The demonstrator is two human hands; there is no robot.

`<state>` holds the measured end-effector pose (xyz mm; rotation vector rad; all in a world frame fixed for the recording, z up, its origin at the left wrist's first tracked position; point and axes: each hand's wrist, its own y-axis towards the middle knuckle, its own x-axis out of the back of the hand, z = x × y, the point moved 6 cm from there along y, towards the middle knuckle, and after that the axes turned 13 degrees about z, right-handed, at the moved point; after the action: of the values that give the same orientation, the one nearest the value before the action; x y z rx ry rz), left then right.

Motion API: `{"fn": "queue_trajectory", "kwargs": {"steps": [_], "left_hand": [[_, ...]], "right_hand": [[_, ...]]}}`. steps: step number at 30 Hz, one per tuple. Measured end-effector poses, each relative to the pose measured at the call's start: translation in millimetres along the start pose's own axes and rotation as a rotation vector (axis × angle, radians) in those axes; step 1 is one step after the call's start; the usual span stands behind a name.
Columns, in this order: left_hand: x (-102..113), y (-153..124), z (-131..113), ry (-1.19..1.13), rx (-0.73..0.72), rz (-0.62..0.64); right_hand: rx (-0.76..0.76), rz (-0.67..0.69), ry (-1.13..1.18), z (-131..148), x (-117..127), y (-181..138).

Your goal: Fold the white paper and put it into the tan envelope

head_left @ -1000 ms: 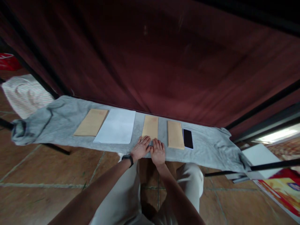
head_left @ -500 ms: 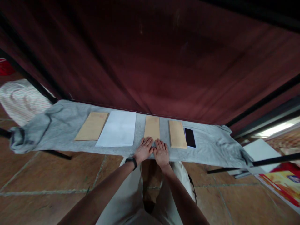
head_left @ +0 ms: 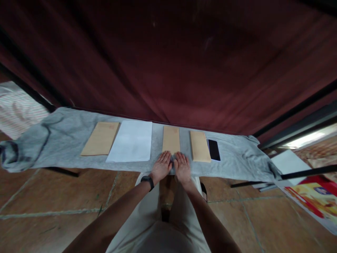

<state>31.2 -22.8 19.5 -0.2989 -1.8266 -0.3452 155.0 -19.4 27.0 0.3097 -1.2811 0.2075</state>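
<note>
Both palms lie flat on the near end of a brown envelope [head_left: 171,138], side by side. My left hand [head_left: 161,166] has its fingers stretched out over the envelope's lower left corner, and a dark band is on that wrist. My right hand [head_left: 182,166] rests with extended fingers at the lower right corner. Left of the hands is a stack of white paper [head_left: 131,142], beside a larger brown envelope [head_left: 100,138]. To the right lies a stack of brown envelopes [head_left: 200,147], with a dark-screened phone [head_left: 213,150] against its right side.
A grey cloth [head_left: 65,137] covers the narrow bench. Behind it hangs a dark red fabric [head_left: 168,77]. Black metal bars [head_left: 310,172] stand at both ends. A striped cloth [head_left: 21,109] is at far left, and a red and yellow package [head_left: 314,198] at lower right.
The view has shifted slightly, so the bench sits a little higher in the picture. Both hands stay flat at the envelope's near end, with little visible movement.
</note>
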Motion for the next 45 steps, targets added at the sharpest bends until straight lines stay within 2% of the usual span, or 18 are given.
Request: {"fn": "queue_trajectory", "kwargs": {"steps": [6,17,26,31,34,39,45], "left_hand": [[-5.6,1.9,4.8,0.019,0.034,0.062],[11.9,-14.8,7.6,0.035,0.106,0.009],[4.7,6.0,-15.0,0.026,0.057,0.050],[7.4,1.2,-7.2,0.049,0.076,0.045],[10.4,-6.6,4.2,0.044,0.124,0.035],[15.0,-2.6,20.6,-0.124,0.258,-0.004],[21.3,26.7,43.8,-0.549,0.503,-0.130]], "right_hand": [[0.121,0.091,0.074,28.8,-7.5,23.9],[0.053,0.026,-0.007,-1.4,-4.5,3.1],[0.038,0.031,0.008,-2.9,-5.1,4.6],[0.101,0.057,0.000,6.0,-3.7,7.3],[0.081,0.043,0.000,5.8,-4.9,6.3],[0.034,0.019,0.004,2.6,-5.6,3.0],[0.018,0.002,0.002,2.9,-3.7,2.2]]}}
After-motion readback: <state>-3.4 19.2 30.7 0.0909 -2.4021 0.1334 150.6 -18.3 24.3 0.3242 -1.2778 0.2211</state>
